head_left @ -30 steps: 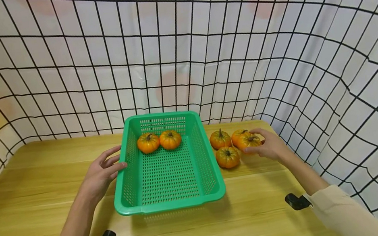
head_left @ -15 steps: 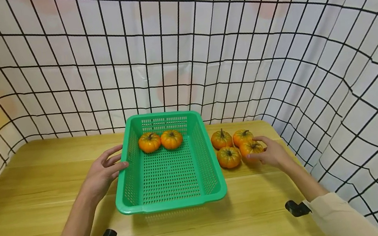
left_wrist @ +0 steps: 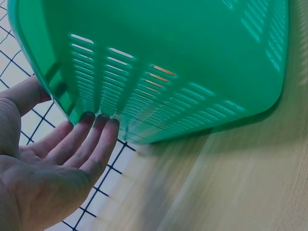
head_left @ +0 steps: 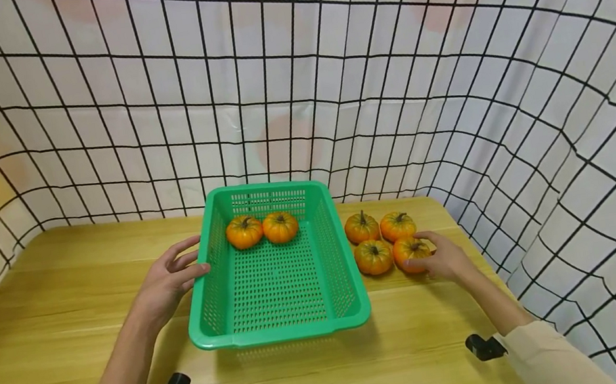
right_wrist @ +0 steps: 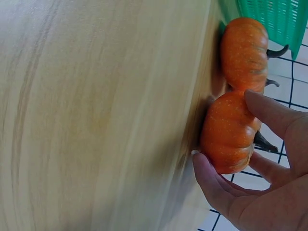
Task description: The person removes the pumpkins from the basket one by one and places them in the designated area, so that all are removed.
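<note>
Two small orange pumpkins (head_left: 262,230) sit side by side at the far end of a green plastic basket (head_left: 281,333) with slotted walls. My left hand (head_left: 165,285) holds the basket's left side: the thumb lies over the rim, and the fingers reach the outer wall under it in the left wrist view. On the right, my right hand (head_left: 446,255) grips a pumpkin (right_wrist: 230,132) between thumb and fingers, low at the wooden table. This pumpkin (head_left: 411,255) is the front right one of a tight two-by-two group; its right side is hidden by the hand.
The group's other pumpkins, front left (head_left: 374,257), back left (head_left: 362,228) and back right (head_left: 397,226), stand close to the basket's right wall. A black wire grid (head_left: 284,96) before white sheeting encloses the wooden table (head_left: 51,310) at the back and sides.
My right hand has drawn its pumpkin toward the front, from overlapping the back right pumpkin to a place beside the front left one. The left hand and basket stay put.
</note>
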A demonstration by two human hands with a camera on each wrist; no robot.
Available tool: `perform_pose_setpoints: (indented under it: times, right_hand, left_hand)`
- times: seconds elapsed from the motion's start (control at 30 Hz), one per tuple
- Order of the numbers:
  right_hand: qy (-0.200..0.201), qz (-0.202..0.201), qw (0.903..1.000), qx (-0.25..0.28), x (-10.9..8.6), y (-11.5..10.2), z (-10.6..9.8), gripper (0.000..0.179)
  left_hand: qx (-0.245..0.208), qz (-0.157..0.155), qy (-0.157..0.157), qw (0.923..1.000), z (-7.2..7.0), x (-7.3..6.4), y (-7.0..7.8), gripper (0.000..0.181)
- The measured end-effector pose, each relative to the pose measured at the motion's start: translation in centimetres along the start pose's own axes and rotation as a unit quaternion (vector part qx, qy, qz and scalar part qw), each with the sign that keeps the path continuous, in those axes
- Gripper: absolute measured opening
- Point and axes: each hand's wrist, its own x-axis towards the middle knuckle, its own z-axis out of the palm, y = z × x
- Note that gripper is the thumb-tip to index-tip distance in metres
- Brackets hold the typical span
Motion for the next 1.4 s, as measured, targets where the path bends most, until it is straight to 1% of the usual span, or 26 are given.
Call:
perform_pose_setpoints:
  times: [0.17, 0.5, 0.67, 0.97, 1.4]
  right_hand:
    - [-0.004, 0.008, 0.9999, 0.006, -0.02, 0.07, 0.14, 0.085]
    - [-0.018, 0.005, 0.9997, 0.018, -0.08, 0.01, 0.00, 0.085]
    - [-0.025, 0.008, 0.9996, 0.012, -0.15, -0.08, 0.01, 0.085]
    - [-0.029, 0.005, 0.9996, -0.006, -0.14, -0.19, -0.11, 0.086]
    - [-0.031, 0.007, 0.9994, -0.011, -0.06, -0.24, -0.19, 0.086]
  left_hand:
    - [-0.006, 0.000, 0.000, 1.0000, 0.05, 0.05, 0.01, 0.075]
    - [-0.002, -0.001, 0.001, 1.0000, 0.00, 0.14, -0.06, 0.075]
    - [0.002, -0.001, 0.002, 1.0000, -0.01, 0.11, -0.11, 0.075]
    - [-0.004, -0.003, 0.005, 1.0000, 0.02, 0.01, -0.04, 0.075]
    - [-0.008, 0.001, 0.003, 1.0000, -0.09, -0.06, -0.13, 0.075]
